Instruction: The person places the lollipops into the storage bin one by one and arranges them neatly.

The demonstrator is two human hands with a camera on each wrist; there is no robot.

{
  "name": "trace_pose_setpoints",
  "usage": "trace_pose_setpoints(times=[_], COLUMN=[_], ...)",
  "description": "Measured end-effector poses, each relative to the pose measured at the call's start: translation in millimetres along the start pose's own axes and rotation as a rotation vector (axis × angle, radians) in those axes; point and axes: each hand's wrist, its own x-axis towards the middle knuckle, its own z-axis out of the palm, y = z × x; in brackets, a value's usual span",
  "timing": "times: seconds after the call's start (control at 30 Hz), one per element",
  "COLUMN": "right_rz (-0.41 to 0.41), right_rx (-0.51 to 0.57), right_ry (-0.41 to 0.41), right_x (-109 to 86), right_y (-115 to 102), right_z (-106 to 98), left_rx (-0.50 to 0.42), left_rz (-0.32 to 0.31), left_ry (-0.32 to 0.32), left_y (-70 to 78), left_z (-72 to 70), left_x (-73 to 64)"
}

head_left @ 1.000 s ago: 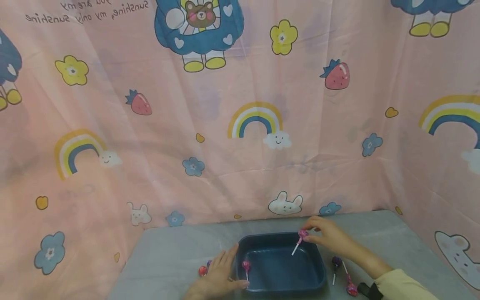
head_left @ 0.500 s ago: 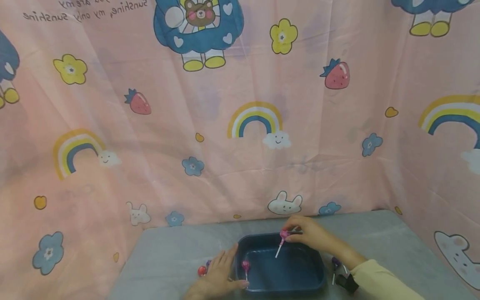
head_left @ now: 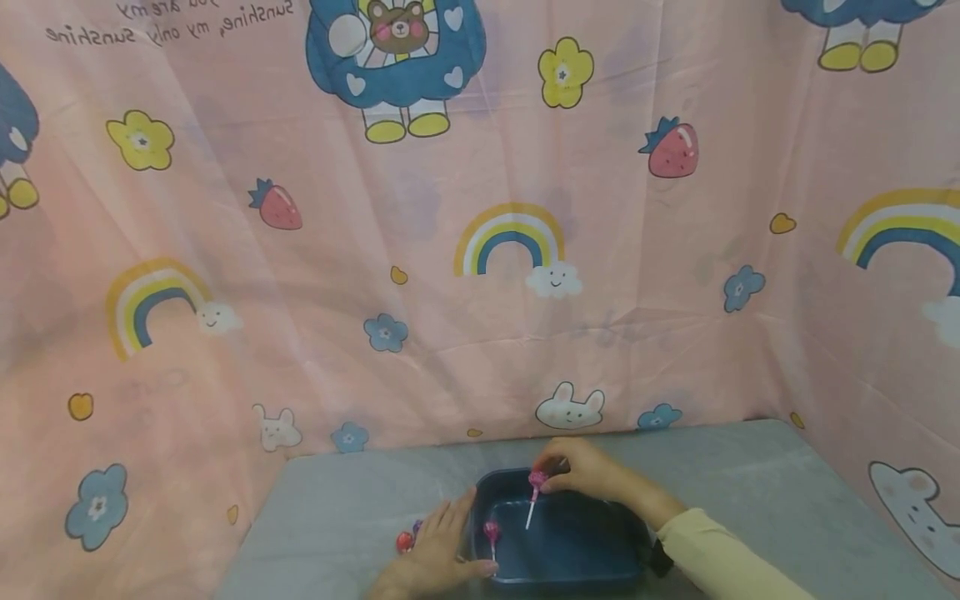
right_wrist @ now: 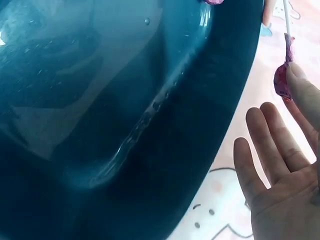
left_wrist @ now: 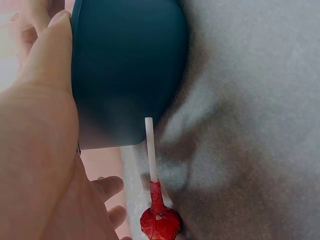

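right grip (head_left: 585,468): pinching pink lollipop (head_left: 537,481) | left grip (head_left: 437,546): wide | left wrist only: red lollipop stick (left_wrist: 151,150)

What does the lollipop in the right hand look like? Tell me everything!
The lollipop has a round head in a crinkly pink-purple wrapper, gathered narrow around a thin white stick. The right hand pinches its wrapped head. In the head view, it shows over the blue container, stick slanting down.

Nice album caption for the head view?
Right hand holds a pink lollipop over a dark blue tray, left hand touching the tray.
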Motion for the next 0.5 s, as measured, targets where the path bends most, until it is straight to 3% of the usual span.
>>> trace_pose_setpoints(times=[0.23, 0.5], right_rz=[-0.022, -0.044], right_rx=[0.022, 0.057], right_ry=[-0.055, -0.092], right_x=[8.3, 12.0], right_y=[-2, -10], right_z=[13, 22], left_rx=[-0.006, -0.018], left_rz=[0.019, -0.025], left_ry=[0.003, -0.009], left_y=[-1.0, -0.3], left_z=[-0.7, 0.1], left_x=[-0.7, -0.3])
